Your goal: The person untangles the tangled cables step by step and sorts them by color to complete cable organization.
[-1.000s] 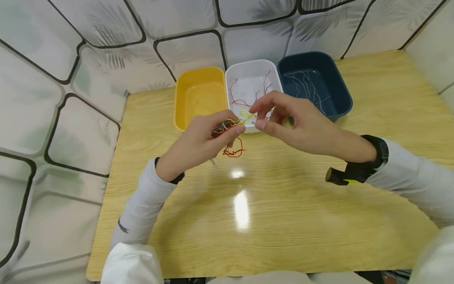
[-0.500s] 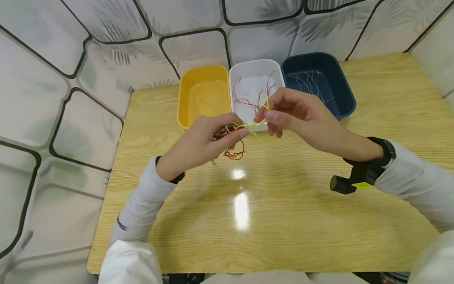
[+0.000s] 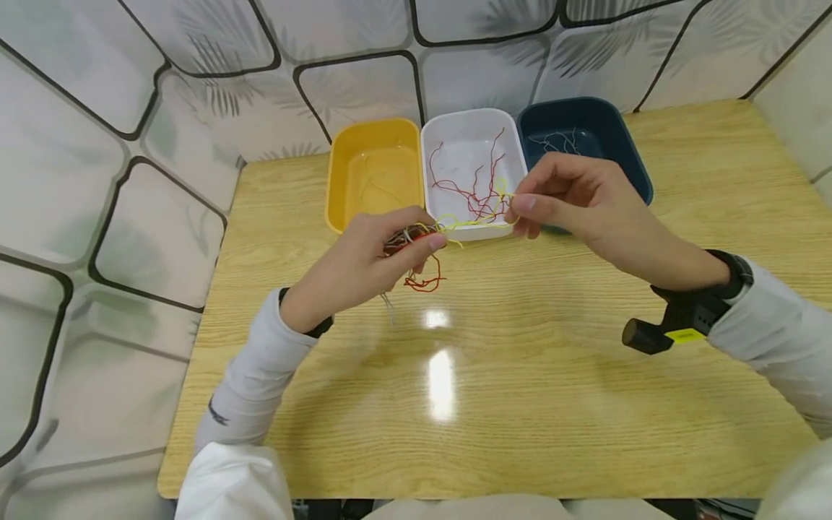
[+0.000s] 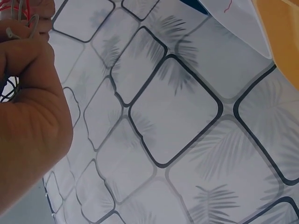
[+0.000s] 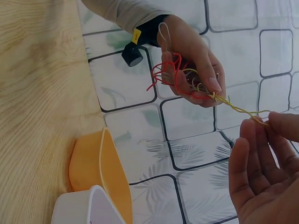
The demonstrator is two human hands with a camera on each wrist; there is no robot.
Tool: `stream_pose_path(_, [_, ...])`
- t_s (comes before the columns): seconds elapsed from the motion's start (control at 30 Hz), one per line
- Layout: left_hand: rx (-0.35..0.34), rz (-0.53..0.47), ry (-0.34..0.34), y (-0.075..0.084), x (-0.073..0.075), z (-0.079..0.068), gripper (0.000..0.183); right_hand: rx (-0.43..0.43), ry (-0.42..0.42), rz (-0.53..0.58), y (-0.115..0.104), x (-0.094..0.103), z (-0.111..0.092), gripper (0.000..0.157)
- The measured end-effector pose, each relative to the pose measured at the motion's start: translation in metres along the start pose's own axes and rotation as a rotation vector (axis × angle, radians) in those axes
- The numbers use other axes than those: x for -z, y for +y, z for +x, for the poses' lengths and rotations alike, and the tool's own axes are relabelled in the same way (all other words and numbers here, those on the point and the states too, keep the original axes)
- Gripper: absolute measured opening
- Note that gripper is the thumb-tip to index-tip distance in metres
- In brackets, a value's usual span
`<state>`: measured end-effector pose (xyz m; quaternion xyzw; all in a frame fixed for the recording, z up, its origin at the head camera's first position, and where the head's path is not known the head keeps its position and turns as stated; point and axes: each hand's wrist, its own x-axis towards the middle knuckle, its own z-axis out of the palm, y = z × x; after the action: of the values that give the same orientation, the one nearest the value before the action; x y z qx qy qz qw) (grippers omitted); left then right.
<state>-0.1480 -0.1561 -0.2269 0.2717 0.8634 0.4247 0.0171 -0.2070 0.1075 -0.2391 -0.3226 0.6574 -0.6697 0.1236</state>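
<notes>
My left hand (image 3: 370, 256) grips a tangled bundle of strings, with a red string (image 3: 425, 283) looping out below and grey ends hanging down. Between thumb and fingers, my right hand (image 3: 585, 209) pinches a yellow string (image 3: 477, 224). That string stretches from the bundle across to the right fingertips, over the front of the white bin. In the right wrist view the yellow string (image 5: 238, 108) runs taut between both hands. Only part of the left hand (image 4: 32, 70) shows in the left wrist view, with red and grey strands at its fingers.
Three bins stand side by side at the table's back: a yellow bin (image 3: 338, 173) with a faint yellow strand, a white bin (image 3: 448, 126) with several red strings, and a dark blue bin (image 3: 624, 152) with pale strings. A patterned wall covering rises behind the wooden table (image 3: 520, 397).
My right hand has moved away to the right from the left hand, drawing the yellow string out of the bundle into a longer stretch. The left hand stays nearly in place.
</notes>
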Motion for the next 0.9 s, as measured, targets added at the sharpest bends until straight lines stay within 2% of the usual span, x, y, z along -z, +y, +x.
stream_pose_path(0.23, [-0.002, 0.006, -0.01, -0.016, 0.003, -0.004, 0.021, -0.042, -0.021, -0.07, 0.0, 0.01, -0.004, 0.013])
stream_pose_path(0.4, [0.006, 0.02, -0.001, -0.022, 0.007, -0.009, 0.024, -0.089, -0.056, -0.233, 0.001, 0.021, -0.008, 0.014])
stream_pose_path(0.57, [0.026, 0.042, 0.01, -0.023, 0.013, -0.014, 0.022, -0.07, -0.082, -0.405, 0.005, 0.035, -0.005, 0.013])
stream_pose_path(0.77, [0.0, 0.064, -0.006, -0.026, 0.014, -0.015, 0.016, -0.074, -0.001, -0.496, 0.008, 0.047, -0.004, 0.011])
stream_pose_path(0.9, [0.018, 0.066, -0.012, -0.03, 0.015, -0.016, 0.016, -0.134, 0.126, -0.524, 0.008, 0.063, -0.003, 0.016])
